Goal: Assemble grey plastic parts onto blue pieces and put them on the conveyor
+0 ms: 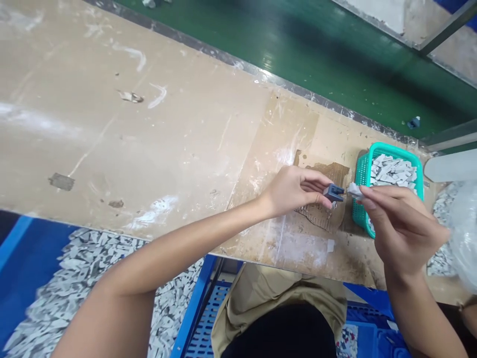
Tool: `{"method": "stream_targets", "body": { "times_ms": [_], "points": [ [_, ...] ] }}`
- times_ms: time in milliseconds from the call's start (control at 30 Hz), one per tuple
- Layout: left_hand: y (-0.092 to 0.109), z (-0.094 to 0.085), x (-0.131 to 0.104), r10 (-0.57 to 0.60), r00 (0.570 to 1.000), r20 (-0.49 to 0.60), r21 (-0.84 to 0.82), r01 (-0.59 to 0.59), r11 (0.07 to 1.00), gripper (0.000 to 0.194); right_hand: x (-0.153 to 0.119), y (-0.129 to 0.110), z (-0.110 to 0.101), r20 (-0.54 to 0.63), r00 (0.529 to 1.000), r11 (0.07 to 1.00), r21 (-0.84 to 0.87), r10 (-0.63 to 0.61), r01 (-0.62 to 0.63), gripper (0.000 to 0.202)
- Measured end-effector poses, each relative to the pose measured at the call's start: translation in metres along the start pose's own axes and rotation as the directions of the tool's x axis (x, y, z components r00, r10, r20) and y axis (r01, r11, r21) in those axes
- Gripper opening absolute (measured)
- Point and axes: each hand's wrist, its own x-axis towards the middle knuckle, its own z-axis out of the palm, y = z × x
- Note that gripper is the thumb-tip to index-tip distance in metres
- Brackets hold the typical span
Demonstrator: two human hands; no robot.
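Note:
My left hand (294, 191) pinches a small dark blue-grey plastic piece (333, 193) with a slot that faces right. Close to that slot, my right hand (404, 223) grips a small white plastic piece (354, 190) between thumb and fingertips. The two pieces are very near each other; whether they touch I cannot tell. Both hands are over the worktable, above a torn brown cardboard patch (337, 174). Just behind my right hand stands a green basket (360, 171) filled with white and grey plastic pieces (393, 171), partly covered by my fingers.
A green conveyor belt (238, 35) runs beyond the table (179, 129). Below left, a blue bin (40, 268) holds many white-grey pieces. At right lie a clear plastic bag (464, 228) and a white cylinder-like object (450, 166). One small dark piece (413, 122) rests on the belt.

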Motion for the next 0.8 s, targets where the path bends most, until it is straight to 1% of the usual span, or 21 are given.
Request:
{"method": "stream_targets", "body": {
  "times_ms": [100, 433, 533, 667, 733, 800],
  "points": [
    [0.0020, 0.0016, -0.0021, -0.011, 0.999, 0.033, -0.021, 0.011, 1.000, 0.017, -0.0007, -0.0004, -0.0014, 0.027, 0.998, 0.999, 0.023, -0.048, 0.047, 0.052],
    [0.0041, 0.0030, -0.0058, 0.038, 0.996, 0.077, -0.053, -0.034, 0.998, 0.019, -0.0004, 0.0024, -0.0011, 0.075, 0.994, 0.996, 0.046, -0.082, 0.079, 0.051],
    [0.0055, 0.0037, -0.0067, 0.073, 0.995, 0.071, 0.032, -0.075, 0.997, 0.022, -0.0008, 0.0035, -0.0014, 0.095, 0.992, 0.996, 0.051, -0.078, 0.073, 0.050],
    [0.0073, 0.0055, -0.0080, 0.175, 0.982, 0.068, 0.213, -0.186, 0.959, 0.029, -0.0015, 0.0014, -0.0039, 0.100, 0.993, 0.997, 0.055, -0.061, 0.056, 0.052],
    [0.0066, 0.0066, -0.0088, 0.198, 0.978, 0.057, 0.239, -0.206, 0.949, 0.030, -0.0017, -0.0013, -0.0047, 0.112, 0.993, 0.998, 0.052, -0.042, 0.037, 0.055],
    [0.0046, 0.0076, -0.0096, 0.200, 0.979, 0.033, 0.243, -0.202, 0.949, 0.031, -0.0017, -0.0041, -0.0045, 0.113, 0.993, 0.999, 0.046, -0.026, 0.021, 0.056]
  ]
}}
